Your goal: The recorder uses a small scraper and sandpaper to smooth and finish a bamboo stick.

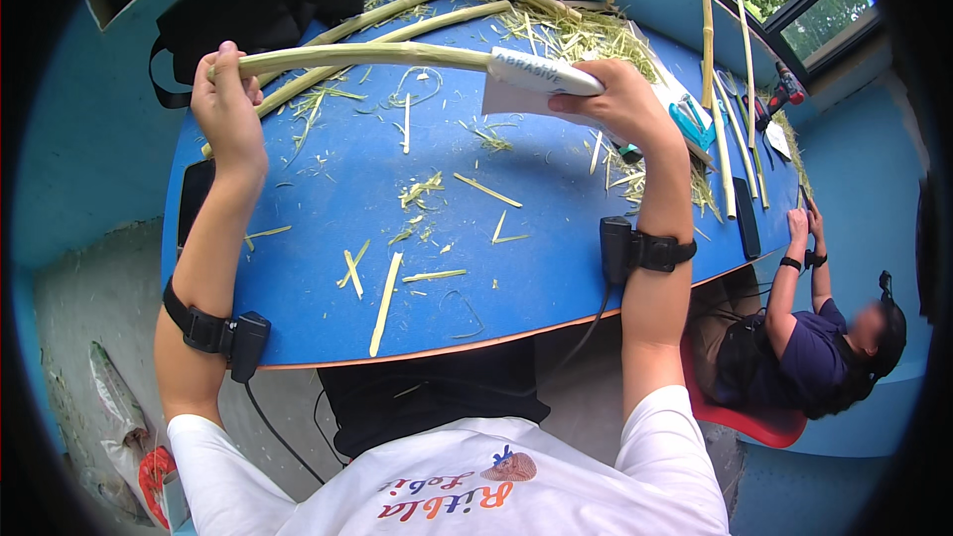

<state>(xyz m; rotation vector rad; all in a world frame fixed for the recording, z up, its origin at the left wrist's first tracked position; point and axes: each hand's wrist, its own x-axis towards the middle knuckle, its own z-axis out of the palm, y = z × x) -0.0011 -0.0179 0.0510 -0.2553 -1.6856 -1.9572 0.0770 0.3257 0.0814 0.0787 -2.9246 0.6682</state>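
Observation:
Across the far side of the blue table, I hold a long, pale green peeled stick (377, 54) raised and nearly level. My left hand (230, 114) is closed round its left end, thumb on top. My right hand (630, 104) grips a folded sheet of sandpaper (536, 71), its white printed backing outward, wrapped round the stick's right part. The stick's right end is hidden in the sheet and hand. Beneath the stick, two more peeled sticks (452, 18) lie slanting on the table. Pale shavings (422, 194) and thin slivers (385, 306) are strewn over the tabletop.
A black bag (233, 15) sits at the far left. Shavings (586, 35) heap up at the back right, near a teal-handled tool (692, 122), upright poles (707, 30) and a cordless drill (786, 89). A seated co-worker (824, 347) is at the right end.

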